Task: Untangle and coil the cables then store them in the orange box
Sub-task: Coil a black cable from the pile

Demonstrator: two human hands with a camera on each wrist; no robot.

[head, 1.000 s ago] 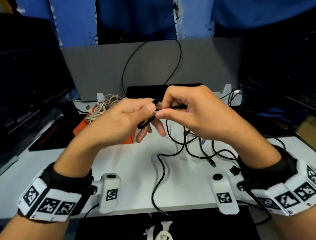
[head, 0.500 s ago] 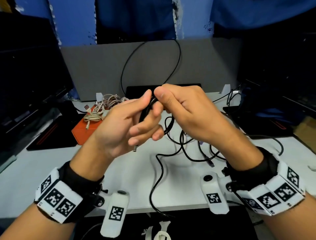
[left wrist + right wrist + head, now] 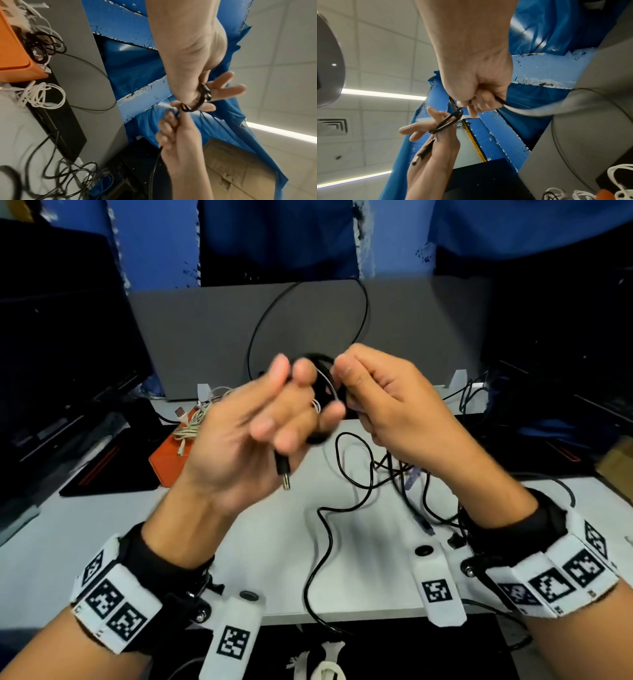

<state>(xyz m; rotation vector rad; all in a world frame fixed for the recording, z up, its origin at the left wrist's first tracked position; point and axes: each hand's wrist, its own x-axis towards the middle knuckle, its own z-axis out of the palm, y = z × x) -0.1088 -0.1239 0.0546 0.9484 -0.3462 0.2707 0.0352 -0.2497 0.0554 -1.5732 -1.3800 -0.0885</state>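
Note:
My left hand (image 3: 291, 405) is raised over the table, palm toward me. A black cable (image 3: 320, 359) is looped round its fingers (image 3: 412, 129), and the plug (image 3: 283, 469) dangles below the palm. My right hand (image 3: 346, 378) is just to its right, touching it, and pinches the same cable (image 3: 501, 102) at the loop. The slack (image 3: 329, 542) trails down over the white table's front edge. The orange box (image 3: 164, 460) sits back left with a beige cable bundle (image 3: 195, 422) on it. In the left wrist view the loop (image 3: 200, 100) crosses my left fingers.
More black cables (image 3: 411, 474) lie tangled on the table under my right hand. A grey panel (image 3: 308, 337) stands behind, with a thin black cable arcing across it. A dark monitor (image 3: 51, 354) is at the left, and a black pad (image 3: 102, 470) lies beside the box. White cables (image 3: 39, 97) lie near the box.
Both hands have risen. My left palm has turned toward me, and my right hand has wound the cable round the left fingers; the plug now hangs free below.

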